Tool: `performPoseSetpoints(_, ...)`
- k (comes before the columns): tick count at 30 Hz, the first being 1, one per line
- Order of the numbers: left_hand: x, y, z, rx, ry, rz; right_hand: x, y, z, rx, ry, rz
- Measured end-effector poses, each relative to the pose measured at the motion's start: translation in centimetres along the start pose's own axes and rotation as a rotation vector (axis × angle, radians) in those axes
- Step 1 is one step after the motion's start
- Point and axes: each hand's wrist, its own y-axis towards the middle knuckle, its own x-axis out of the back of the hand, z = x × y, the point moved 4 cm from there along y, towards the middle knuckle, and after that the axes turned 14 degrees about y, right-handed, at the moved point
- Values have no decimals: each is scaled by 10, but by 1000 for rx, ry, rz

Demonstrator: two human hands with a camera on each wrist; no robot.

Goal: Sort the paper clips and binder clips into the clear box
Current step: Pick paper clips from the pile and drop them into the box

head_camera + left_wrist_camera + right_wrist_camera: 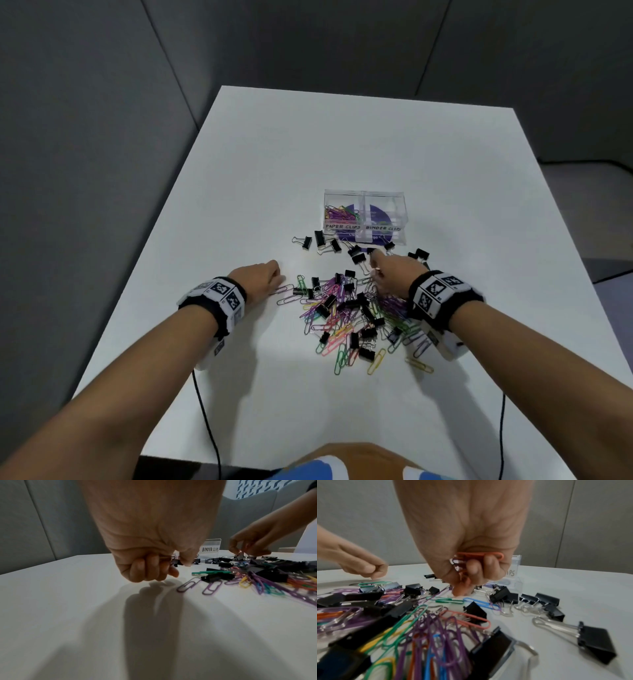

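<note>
A: Quick pass, near to far. Nearest you, the mixed pile of coloured paper clips and black binder clips sits on the white table, just past your forearms, roughly at 12 to 1 o'clock.

B: Hands?

A: Your left hand is at about 11 o'clock, at the pile's left edge, fingers curled into a fist. The left wrist view shows a bit of wire tucked against the curled fingers, so you're pinching something small there; can't tell what kind of clip. Two purple paper clips lie flat on the table just beside that fist.

B: Right?

A: Your right hand is over the far side of the pile at 1 o'clock. Fingers curled around a small bunch of paper clips, an orange paper clip on top, clear in the right wrist view. Fingertips point down at the table among the clips.

B: Loose binders?

A: A row of black binder clips lies beyond both hands, between pile and box, a few more off at 1 o'clock.

B: Box?

A: The clear box is farthest, at 12 o'clock, upright, two compartments. Left one labelled PAPER CLIPS holds a handful of coloured clips. Right one labelled BINDER CLIPS; I see no clips in it.
</note>
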Motion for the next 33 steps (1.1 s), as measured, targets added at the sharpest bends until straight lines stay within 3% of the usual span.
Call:
performPoseSetpoints(4, -10, -5, -4, -7, 20, 45, 2, 0, 14, 17, 30, -19)
performPoseSetpoints(9, -11, 2, -32, -37, 51, -36, -16, 5, 55, 104, 46, 21)
performPoseSetpoints(12, -7, 5, -55, -47, 71, -60, -21, 3, 67, 151, 35, -35)
performPoseSetpoints(16, -7, 11, -74, -90, 113, -79, -14, -2, 50, 178, -25, -157)
performPoseSetpoints(19, -7, 12, -80, -142, 110, -109, -5, -4, 26, 109, 109, -162)
performPoseSetpoints(22, -1, 10, -71, -163, 28, -113, 0, -5, 7, 25, 273, -111)
performPoseSetpoints(27, 9, 2, -37, -78, -23, -52, 2, -1, 11, 4, 275, -32)
performPoseSetpoints(33, 0, -9, -10, 23, -52, -1, 2, 10, 43, 75, 278, -102)
